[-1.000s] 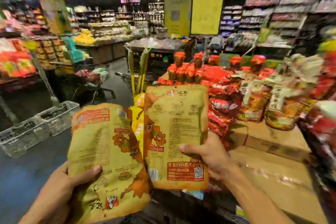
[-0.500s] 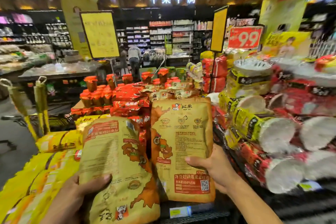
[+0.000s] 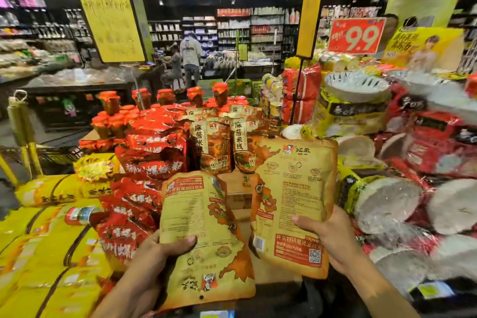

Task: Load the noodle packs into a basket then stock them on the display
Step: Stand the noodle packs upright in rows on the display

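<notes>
So the left hand (image 3: 152,263) is gripping an upside-down noodle pack (image 3: 204,237) at lower centre, and the right hand (image 3: 333,237) is gripping an upright noodle pack (image 3: 296,204) just beside it. Same-brand packs (image 3: 219,144) are standing behind; a bare cardboard gap (image 3: 238,196) is showing between them.

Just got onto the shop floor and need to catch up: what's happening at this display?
A person is stocking noodle packs. The left hand grips one tan pack upside down, the right hand grips a second tan pack upright, both with their printed backs to the camera. They are held up in front of a row of matching packs standing on the display, beside red packs. Neither pack is placed yet. No basket is in view.
</notes>
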Motion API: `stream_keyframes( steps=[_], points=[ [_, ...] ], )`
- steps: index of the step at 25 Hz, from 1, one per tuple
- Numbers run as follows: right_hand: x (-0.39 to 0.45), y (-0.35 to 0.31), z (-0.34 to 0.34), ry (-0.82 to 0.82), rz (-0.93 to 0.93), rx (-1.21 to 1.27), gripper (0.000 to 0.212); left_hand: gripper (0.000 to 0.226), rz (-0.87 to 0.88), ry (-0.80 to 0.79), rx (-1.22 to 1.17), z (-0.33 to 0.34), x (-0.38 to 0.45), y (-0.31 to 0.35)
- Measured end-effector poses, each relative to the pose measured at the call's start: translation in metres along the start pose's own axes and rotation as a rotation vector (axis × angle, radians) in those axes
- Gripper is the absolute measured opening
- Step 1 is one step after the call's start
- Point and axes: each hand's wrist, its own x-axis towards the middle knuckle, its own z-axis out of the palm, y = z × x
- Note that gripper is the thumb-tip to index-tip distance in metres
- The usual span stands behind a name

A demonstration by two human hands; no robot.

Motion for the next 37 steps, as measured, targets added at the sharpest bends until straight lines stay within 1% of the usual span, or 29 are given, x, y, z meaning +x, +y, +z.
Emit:
stream_keyframes(
  steps=[2, 4, 6, 9, 11, 14, 16, 20, 22, 23, 25, 26, 27, 28, 29, 30, 31, 32, 33, 34, 35, 36, 37],
  points=[
    [0.014, 0.005, -0.010, 0.033, 0.008, -0.005, 0.057, 0.049, -0.029, 0.016, -0.012, 0.007, 0.016, -0.011],
    [0.033, 0.015, -0.017, 0.068, 0.035, -0.003, 0.049, 0.051, -0.066, 0.057, -0.014, 0.010, 0.040, -0.026],
    [0.050, 0.027, -0.016, 0.088, 0.060, -0.009, 0.046, 0.051, -0.101, 0.080, -0.004, 0.011, 0.062, -0.038],
    [0.080, 0.048, -0.009, 0.147, 0.084, -0.032, 0.046, 0.048, -0.159, 0.121, 0.001, 0.010, 0.103, -0.054],
    [0.100, 0.062, -0.001, 0.153, 0.092, -0.044, 0.045, 0.047, -0.191, 0.132, 0.003, 0.006, 0.133, -0.062],
    [0.133, 0.078, 0.014, 0.270, 0.111, -0.098, 0.044, 0.045, -0.256, 0.123, -0.039, -0.002, 0.172, -0.069],
    [0.158, 0.083, 0.027, 0.330, 0.092, -0.139, 0.043, 0.046, -0.294, 0.110, -0.039, -0.005, 0.197, -0.070],
    [0.212, 0.101, 0.047, 0.446, 0.079, -0.194, 0.041, 0.057, -0.330, 0.112, -0.060, -0.008, 0.231, -0.068],
    [0.237, 0.111, 0.053, 0.479, 0.051, -0.252, 0.037, 0.071, -0.334, 0.124, -0.049, -0.012, 0.241, -0.066],
    [0.249, 0.117, 0.056, 0.496, 0.023, -0.298, 0.036, 0.075, -0.333, 0.119, -0.085, -0.015, 0.245, -0.067],
    [0.273, 0.125, 0.063, 0.549, 0.008, -0.404, 0.038, 0.072, -0.376, 0.151, -0.070, -0.015, 0.250, -0.063],
    [0.286, 0.132, 0.067, 0.585, 0.021, -0.435, 0.040, 0.069, -0.323, 0.106, -0.050, -0.024, 0.259, -0.082],
    [0.298, 0.139, 0.072, 0.612, 0.017, -0.429, 0.042, 0.070, -0.313, 0.094, -0.117, -0.033, 0.266, -0.100],
    [0.307, 0.147, 0.079, 0.634, 0.021, -0.418, 0.043, 0.082, -0.289, 0.176, -0.046, -0.054, 0.276, -0.130],
    [0.315, 0.158, 0.086, 0.654, 0.014, -0.421, 0.044, 0.107, -0.284, 0.256, -0.050, -0.072, 0.290, -0.155],
    [0.321, 0.165, 0.096, 0.672, 0.014, -0.437, 0.044, 0.124, -0.257, 0.254, -0.071, -0.084, 0.291, -0.164],
    [0.325, 0.174, 0.106, 0.675, -0.006, -0.438, 0.045, 0.117, -0.280, 0.273, -0.115, -0.085, 0.291, -0.161],
    [0.326, 0.180, 0.118, 0.661, -0.047, -0.425, 0.047, 0.099, -0.294, 0.227, -0.093, -0.079, 0.282, -0.146],
    [0.327, 0.188, 0.128, 0.628, -0.088, -0.404, 0.051, 0.087, -0.307, 0.222, -0.078, -0.059, 0.276, -0.125],
    [0.328, 0.194, 0.137, 0.588, -0.104, -0.398, 0.057, 0.085, -0.323, 0.182, -0.062, -0.043, 0.267, -0.102],
    [0.331, 0.198, 0.145, 0.549, -0.109, -0.391, 0.062, 0.086, -0.299, 0.176, -0.058, -0.036, 0.259, -0.085],
    [0.332, 0.202, 0.151, 0.515, -0.093, -0.402, 0.068, 0.087, -0.338, 0.152, -0.024, -0.027, 0.266, -0.083],
    [0.335, 0.206, 0.156, 0.482, -0.076, -0.405, 0.073, 0.082, -0.343, 0.129, -0.005, -0.025, 0.267, -0.074]
  ],
)
